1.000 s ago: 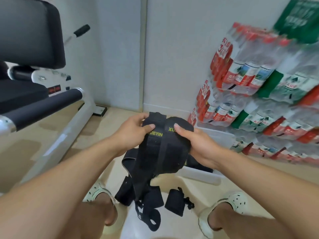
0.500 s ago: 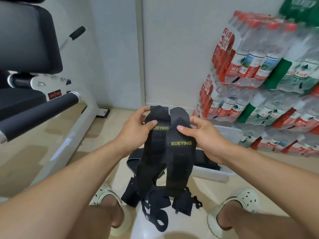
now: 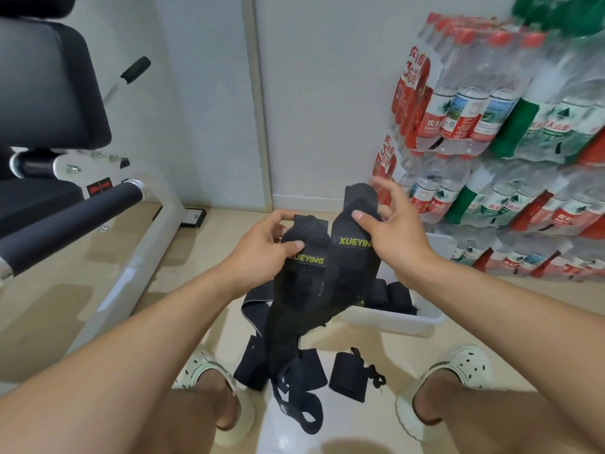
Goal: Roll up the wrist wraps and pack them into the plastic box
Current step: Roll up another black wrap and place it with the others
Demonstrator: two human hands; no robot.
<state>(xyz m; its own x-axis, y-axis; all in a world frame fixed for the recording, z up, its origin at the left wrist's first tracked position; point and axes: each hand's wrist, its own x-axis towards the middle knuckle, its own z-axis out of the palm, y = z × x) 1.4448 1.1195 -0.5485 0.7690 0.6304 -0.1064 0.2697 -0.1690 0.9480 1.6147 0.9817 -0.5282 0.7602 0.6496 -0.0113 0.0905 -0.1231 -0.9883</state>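
Behind the raised wrist wraps point(image 3: 314, 280), much of the plastic box point(image 3: 393, 317) is hidden; dark rolls show inside it. Left hand point(image 3: 262, 247) pinches one wrap's top, right hand point(image 3: 393, 231) pinches the other's. More wraps lie on the pale tiled floor point(image 3: 360, 427) between the feet. Bottled water packs point(image 3: 497, 152) crowd the right, a gym machine point(image 3: 65, 178) the left.
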